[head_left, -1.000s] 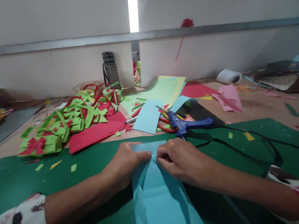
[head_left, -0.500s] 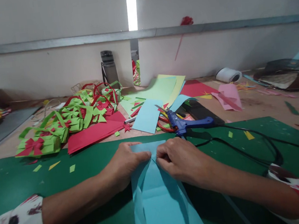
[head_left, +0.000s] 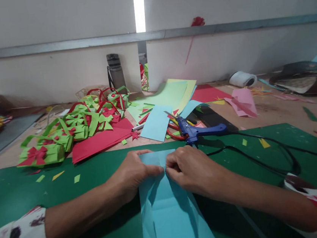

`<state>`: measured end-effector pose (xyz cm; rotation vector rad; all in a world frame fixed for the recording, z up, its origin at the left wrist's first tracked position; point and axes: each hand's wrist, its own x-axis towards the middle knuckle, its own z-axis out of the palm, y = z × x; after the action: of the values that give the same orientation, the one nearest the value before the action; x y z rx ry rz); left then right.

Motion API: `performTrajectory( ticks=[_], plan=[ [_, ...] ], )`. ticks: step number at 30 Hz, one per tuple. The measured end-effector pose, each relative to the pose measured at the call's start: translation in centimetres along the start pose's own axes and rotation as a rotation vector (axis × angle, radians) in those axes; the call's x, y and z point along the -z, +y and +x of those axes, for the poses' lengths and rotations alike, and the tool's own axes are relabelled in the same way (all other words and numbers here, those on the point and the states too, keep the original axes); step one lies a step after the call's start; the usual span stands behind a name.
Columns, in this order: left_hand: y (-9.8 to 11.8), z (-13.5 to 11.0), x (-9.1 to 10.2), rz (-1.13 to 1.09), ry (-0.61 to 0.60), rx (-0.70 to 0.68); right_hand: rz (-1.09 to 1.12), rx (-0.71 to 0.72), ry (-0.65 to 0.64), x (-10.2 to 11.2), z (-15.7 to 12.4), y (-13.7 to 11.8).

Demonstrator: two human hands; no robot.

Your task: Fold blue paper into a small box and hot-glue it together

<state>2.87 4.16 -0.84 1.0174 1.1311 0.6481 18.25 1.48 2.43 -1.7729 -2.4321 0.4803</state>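
A folded sheet of light blue paper [head_left: 172, 224] lies lengthwise in front of me, with creases and flaps running down its sides. My left hand [head_left: 137, 173] grips its far left edge, thumb on top and fingers partly hidden underneath. From the other side, my right hand [head_left: 185, 165] pinches the paper close to the left thumb tip, its fingers curled in. Both hands meet near the middle of the far end. Just beyond the right hand rests a blue glue gun [head_left: 197, 130] with a black cord.
Green and red paper bags [head_left: 45, 154] pile up at the left beside folded red paper [head_left: 100, 141]. Coloured sheets [head_left: 170, 94] lie behind. A water bottle [head_left: 115, 72] stands against the wall. Small paper scraps [head_left: 77, 178] dot the green mat [head_left: 101, 221].
My left thumb has slid slightly right along the paper, closer to my right fingers. My right hand stays nearly still, and the paper keeps almost the same position.
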Motion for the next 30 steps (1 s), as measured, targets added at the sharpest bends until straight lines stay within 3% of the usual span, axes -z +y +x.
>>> performTrajectory(
  ticks=[5, 10, 17, 20, 24, 27, 30],
  plan=[
    [0.2, 0.0, -0.4, 0.022, 0.077, 0.026, -0.027, 0.002, 0.020, 0.1, 0.0, -0.1],
    [0.9, -0.4, -0.7, 0.020, 0.072, 0.000, -0.011, 0.000, 0.008, 0.6, -0.2, -0.3],
    [2.5, -1.1, -0.3, 0.084, 0.069, -0.218, 0.158, -0.026, 0.061, 1.5, -0.6, 0.2],
    [3.4, -1.7, -0.2, 0.150, 0.135, -0.255, 0.264, -0.057, 0.208, 1.3, -0.7, 0.4],
    [4.3, -2.6, -0.3, 0.290, 0.194, -0.404, 0.458, -0.040, 0.392, 1.0, -0.6, 0.4],
    [4.6, -3.2, -0.5, 0.381, 0.239, -0.515, 0.678, -0.029, 0.337, 1.3, -0.6, 0.1],
    [4.9, -3.4, -0.8, 0.401, 0.267, -0.560, 0.744, -0.031, 0.287, 1.5, -0.7, -0.1]
  ],
)
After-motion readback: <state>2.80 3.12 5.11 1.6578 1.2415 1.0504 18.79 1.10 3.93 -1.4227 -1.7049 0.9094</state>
